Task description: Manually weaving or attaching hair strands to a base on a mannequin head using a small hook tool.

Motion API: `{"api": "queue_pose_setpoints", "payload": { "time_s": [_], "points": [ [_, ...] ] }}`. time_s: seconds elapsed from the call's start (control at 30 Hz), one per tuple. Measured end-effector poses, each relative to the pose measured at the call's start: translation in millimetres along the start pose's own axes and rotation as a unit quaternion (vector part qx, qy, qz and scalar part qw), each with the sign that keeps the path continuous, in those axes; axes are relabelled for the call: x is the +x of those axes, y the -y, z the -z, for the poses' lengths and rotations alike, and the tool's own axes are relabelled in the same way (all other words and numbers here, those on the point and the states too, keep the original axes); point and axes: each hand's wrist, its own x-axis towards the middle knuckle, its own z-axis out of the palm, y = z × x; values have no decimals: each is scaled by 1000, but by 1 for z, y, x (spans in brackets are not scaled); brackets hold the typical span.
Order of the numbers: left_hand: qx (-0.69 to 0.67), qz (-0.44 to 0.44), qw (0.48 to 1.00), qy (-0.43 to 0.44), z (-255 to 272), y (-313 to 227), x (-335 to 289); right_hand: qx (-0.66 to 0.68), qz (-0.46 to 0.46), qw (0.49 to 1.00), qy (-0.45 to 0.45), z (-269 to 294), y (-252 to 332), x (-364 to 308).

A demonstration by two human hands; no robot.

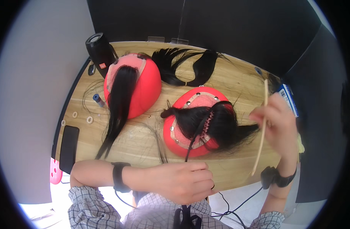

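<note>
Before me a red head form [220, 96] bears a pinkish mesh cap held by silver pins. Black hair [225, 128] lies on it, with a reddish-brown stitched row along the parting. From that row a thin dark strand of hair [189, 147] runs down toward me into my left hand [180, 181], which is closed round its end. Off to the right, my right hand [275, 120] is raised and slightly blurred. Its closed fingers hold a long, thin, pale wooden stick [259, 152], roughly upright and apart from the hair.
A second red head form [152, 87] with long black hair stands at left, beside a black cylindrical speaker [99, 51]. Behind lies a tied hair bundle [205, 68]. A dark phone [69, 143], small rings [90, 120] and a blue spool [97, 98] lie left; a blue-white box [288, 100] lies right.
</note>
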Motion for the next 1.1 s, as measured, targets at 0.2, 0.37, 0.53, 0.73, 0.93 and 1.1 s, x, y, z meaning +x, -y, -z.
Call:
{"api": "queue_pose_setpoints", "payload": {
  "time_s": [0.2,0.37,0.53,0.73,0.93,1.1],
  "points": [
    [-34,39,999,-16,4,9,5,78,-190,977,-56,-15,-118,-20],
    [24,132,988,-73,24,27,13,74,-358,930,45,-42,-191,-69],
    [-17,285,949,-134,54,56,37,215,-420,879,-65,-17,-151,-38],
    [-256,458,837,-154,75,76,68,373,-164,899,-162,-3,-39,25],
    [-289,462,823,-162,76,78,77,408,-17,904,-125,-7,20,48],
    [-281,439,833,-186,70,79,73,485,-88,859,-137,-21,31,54]
  ]
}}
